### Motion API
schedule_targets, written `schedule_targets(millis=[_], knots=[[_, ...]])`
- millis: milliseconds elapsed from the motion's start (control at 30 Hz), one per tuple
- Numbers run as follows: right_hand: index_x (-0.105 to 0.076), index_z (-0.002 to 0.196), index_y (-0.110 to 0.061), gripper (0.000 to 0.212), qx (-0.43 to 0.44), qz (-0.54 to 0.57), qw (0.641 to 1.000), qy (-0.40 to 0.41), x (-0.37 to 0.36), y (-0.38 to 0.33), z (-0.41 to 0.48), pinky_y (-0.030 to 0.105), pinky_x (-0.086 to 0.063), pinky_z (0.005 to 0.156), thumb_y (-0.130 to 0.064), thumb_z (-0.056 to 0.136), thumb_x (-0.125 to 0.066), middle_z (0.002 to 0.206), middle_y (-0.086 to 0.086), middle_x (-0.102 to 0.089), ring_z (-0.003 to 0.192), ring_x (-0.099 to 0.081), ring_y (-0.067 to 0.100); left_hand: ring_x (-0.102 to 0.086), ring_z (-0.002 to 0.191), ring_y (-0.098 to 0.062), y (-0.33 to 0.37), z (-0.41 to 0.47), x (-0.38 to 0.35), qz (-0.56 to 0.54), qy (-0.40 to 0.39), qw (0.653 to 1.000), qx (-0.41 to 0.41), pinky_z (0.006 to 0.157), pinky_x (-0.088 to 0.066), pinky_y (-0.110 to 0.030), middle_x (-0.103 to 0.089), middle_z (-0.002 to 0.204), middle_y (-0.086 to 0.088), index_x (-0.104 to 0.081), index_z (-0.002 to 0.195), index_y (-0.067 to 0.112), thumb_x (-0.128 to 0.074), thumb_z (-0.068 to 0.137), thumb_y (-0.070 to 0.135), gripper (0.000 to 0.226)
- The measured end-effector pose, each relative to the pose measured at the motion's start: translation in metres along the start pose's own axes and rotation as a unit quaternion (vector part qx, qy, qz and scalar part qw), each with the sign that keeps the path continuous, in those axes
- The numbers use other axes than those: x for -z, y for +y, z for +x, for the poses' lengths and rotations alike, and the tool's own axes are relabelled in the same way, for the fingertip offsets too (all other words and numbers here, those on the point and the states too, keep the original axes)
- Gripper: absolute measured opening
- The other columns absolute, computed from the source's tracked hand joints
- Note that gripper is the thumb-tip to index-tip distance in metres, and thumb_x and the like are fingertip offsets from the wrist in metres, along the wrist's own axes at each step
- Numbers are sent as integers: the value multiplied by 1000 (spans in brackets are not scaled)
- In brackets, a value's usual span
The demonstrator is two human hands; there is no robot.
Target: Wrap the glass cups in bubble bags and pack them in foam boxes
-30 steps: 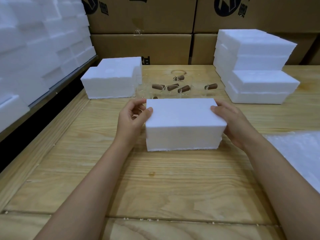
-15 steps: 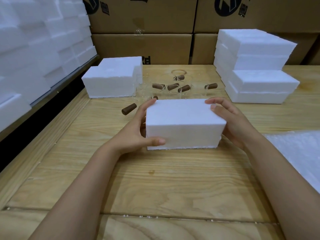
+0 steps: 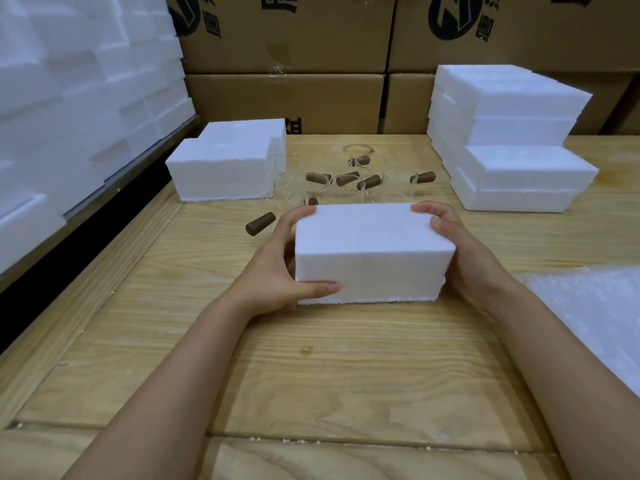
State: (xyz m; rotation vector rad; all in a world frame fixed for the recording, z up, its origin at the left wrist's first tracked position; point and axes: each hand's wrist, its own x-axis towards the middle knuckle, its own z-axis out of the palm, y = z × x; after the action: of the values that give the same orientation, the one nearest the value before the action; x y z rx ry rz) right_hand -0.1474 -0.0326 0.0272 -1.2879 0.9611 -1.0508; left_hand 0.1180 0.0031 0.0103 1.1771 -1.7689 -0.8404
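Note:
A closed white foam box [image 3: 372,251] stands on the wooden table [image 3: 311,368] in front of me. My left hand [image 3: 280,268] grips its left end, thumb across the front face and fingers over the top corner. My right hand [image 3: 457,247] holds the right end with fingers curled over the top edge. Behind the box lie several clear glass cups [image 3: 346,180] with brown handles. One brown handle [image 3: 260,223] shows to the left of the box. A sheet of bubble bags [image 3: 599,327] lies at the right edge.
More foam boxes [image 3: 225,164] sit at the back left and a taller stack of foam boxes [image 3: 512,133] at the back right. Foam pieces [image 3: 69,98] line the left wall. Cardboard cartons [image 3: 287,98] close off the far side.
My left hand has shifted from the box's upper left corner to grip its left end with the thumb on the front. The box has barely moved.

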Motion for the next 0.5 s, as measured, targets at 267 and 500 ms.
schedule_targets(millis=[267,500], knots=[[-66,101,-36,33,3,23,999,31,-2,-14,2,27,-46,60,-45,79,-44,94,-9,-67,78,-59,14,-57,95,13,13,8,6,-70,9,997,23,72,-49,-8,-53,103,40,-41,122,59,-86,50,42,87],[-71,81,-36,24,-54,-36,990,126,-9,-20,2,37,-49,73,-48,82,-50,93,-2,-67,89,-61,25,-63,105,2,20,15,1,-190,15,977,97,75,-53,-21,-58,122,23,-47,120,56,-60,57,80,69]])
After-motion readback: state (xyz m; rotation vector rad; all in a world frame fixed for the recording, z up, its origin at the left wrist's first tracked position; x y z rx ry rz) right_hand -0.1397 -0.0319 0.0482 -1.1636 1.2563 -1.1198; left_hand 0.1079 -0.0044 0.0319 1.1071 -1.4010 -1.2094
